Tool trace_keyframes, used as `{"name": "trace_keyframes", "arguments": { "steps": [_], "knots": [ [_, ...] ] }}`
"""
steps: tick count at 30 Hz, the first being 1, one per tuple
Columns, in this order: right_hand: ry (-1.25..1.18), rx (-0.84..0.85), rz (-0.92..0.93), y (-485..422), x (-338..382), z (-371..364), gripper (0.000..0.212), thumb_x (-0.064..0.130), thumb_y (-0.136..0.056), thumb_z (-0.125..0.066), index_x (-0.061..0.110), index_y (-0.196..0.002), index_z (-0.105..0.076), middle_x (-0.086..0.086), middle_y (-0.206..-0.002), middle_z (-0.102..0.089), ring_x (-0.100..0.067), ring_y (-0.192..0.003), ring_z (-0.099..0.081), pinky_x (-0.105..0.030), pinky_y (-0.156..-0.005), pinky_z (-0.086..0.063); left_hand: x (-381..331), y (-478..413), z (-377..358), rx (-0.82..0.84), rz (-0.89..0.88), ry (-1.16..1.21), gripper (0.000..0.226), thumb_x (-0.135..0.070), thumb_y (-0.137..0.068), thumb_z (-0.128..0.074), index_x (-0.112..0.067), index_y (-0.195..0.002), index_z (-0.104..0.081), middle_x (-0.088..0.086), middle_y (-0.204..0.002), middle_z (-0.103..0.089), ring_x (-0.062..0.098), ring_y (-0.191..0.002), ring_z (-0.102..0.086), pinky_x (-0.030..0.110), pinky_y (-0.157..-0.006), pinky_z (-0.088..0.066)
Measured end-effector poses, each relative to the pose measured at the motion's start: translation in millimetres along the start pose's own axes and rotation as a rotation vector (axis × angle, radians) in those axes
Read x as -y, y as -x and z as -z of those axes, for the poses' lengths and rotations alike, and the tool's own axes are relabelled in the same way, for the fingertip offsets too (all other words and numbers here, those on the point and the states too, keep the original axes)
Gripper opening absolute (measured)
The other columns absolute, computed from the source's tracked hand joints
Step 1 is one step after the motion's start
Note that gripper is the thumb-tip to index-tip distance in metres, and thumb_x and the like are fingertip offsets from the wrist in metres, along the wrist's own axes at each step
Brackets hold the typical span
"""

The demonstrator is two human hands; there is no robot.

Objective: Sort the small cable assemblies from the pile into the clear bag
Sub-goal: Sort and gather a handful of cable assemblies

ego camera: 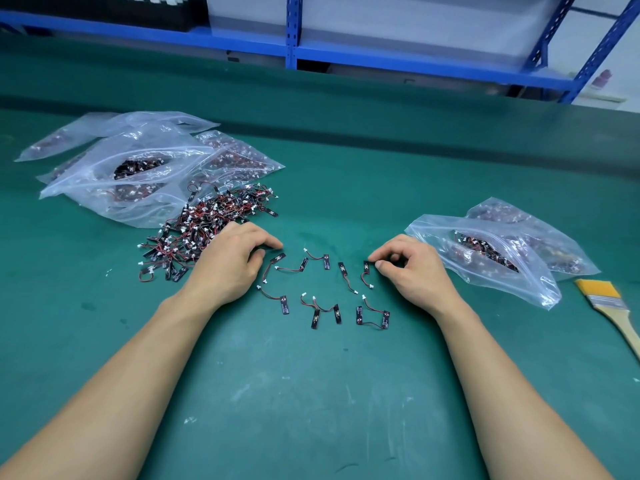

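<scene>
My right hand's (412, 268) thumb and forefinger tips are drawn together at the far end of one cable assembly (366, 268), the other fingers curled; I can't tell whether they actually grip it. My left hand (235, 261) is curled too, fingertips down at the near right edge of the pile (207, 226), another tab just beside the thumb. I can't tell if it holds anything.

Between the hands, about nine loose assemblies (284, 304) lie spread apart on the green mat (311, 393), nothing blocking them. Right of my right hand sits the clear bag (533, 285), zip mouth gaping toward me, with more assemblies inside. A second filled bag (540, 233) lies behind it, and a yellow-bristled brush (609, 306) on the near right runs off the frame. Far left, a heap of filled bags (76, 178) touches the pile.

Each assembly is a short black tab on thin red and black wires ending in a white plug. The pile is too tangled to count. Far back, blue shelving (292, 32) holds a dark tray (138, 12), cut off at the top.
</scene>
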State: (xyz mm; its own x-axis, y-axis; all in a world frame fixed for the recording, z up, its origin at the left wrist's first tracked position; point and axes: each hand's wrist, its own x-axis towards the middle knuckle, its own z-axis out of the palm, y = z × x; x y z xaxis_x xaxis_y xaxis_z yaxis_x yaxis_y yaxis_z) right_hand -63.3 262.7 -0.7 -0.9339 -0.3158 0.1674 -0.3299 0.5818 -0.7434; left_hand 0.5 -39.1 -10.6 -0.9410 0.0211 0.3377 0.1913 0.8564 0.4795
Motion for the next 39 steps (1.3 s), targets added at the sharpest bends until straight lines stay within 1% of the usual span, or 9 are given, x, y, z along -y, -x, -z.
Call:
{"name": "trace_keyframes", "arguments": {
  "steps": [5,11,17,25,30,39],
  "knots": [
    [0.0,-0.002,0.003,-0.1,-0.3,-0.1,0.024,0.003,-0.084,-0.07,0.026,-0.081,-0.076,0.012,-0.086,-0.062,0.001,-0.077,-0.053,-0.006,-0.068,-0.036,-0.4,0.6,1.0,0.005,0.008,-0.001,0.029,-0.004,-0.093,-0.059,-0.025,-0.107,-0.073,-0.009,-0.108,-0.066,0.014,-0.096,-0.046,0.034,-0.091,-0.042],
    [0.0,-0.007,0.004,0.2,-0.1,-0.5,0.024,0.003,-0.084,-0.07,0.027,-0.08,-0.076,0.013,-0.084,-0.062,0.005,-0.076,-0.053,-0.005,-0.068,-0.037,-2.5,1.2,2.6,0.012,0.007,-0.004,0.029,-0.004,-0.093,-0.059,-0.024,-0.107,-0.073,-0.008,-0.108,-0.065,0.016,-0.096,-0.047,0.033,-0.091,-0.041],
    [0.009,-0.006,0.008,0.2,-0.3,-0.6,0.024,0.003,-0.084,-0.071,0.027,-0.08,-0.076,0.013,-0.085,-0.063,0.004,-0.076,-0.054,-0.006,-0.069,-0.037,-3.9,1.9,3.6,0.013,0.007,-0.005,0.029,-0.003,-0.093,-0.059,-0.024,-0.108,-0.073,-0.007,-0.108,-0.066,0.017,-0.097,-0.048,0.035,-0.091,-0.042],
    [0.022,-0.003,0.013,0.0,-0.6,-0.4,0.026,0.005,-0.084,-0.071,0.031,-0.079,-0.074,0.013,-0.085,-0.063,0.004,-0.077,-0.054,-0.005,-0.068,-0.037,-5.6,1.4,4.1,0.028,-0.003,-0.04,0.029,-0.004,-0.093,-0.058,-0.025,-0.108,-0.073,-0.009,-0.108,-0.065,0.019,-0.101,-0.05,0.041,-0.092,-0.045],
    [0.013,-0.007,0.009,0.1,0.2,-0.6,0.03,0.005,-0.084,-0.071,0.035,-0.077,-0.073,0.012,-0.087,-0.064,0.004,-0.077,-0.054,-0.005,-0.069,-0.037,-4.6,1.4,4.4,0.027,-0.008,-0.052,0.029,-0.005,-0.093,-0.058,-0.025,-0.108,-0.073,-0.009,-0.108,-0.065,0.019,-0.099,-0.05,0.039,-0.09,-0.045],
    [0.013,-0.001,0.0,0.1,-0.2,-0.3,0.027,0.007,-0.084,-0.071,0.033,-0.078,-0.074,0.012,-0.087,-0.064,0.003,-0.078,-0.054,-0.005,-0.069,-0.037,-5.2,1.6,4.2,0.021,-0.014,-0.052,0.029,-0.005,-0.093,-0.059,-0.025,-0.107,-0.073,-0.008,-0.108,-0.065,0.018,-0.097,-0.049,0.037,-0.089,-0.044]
  ]
}}
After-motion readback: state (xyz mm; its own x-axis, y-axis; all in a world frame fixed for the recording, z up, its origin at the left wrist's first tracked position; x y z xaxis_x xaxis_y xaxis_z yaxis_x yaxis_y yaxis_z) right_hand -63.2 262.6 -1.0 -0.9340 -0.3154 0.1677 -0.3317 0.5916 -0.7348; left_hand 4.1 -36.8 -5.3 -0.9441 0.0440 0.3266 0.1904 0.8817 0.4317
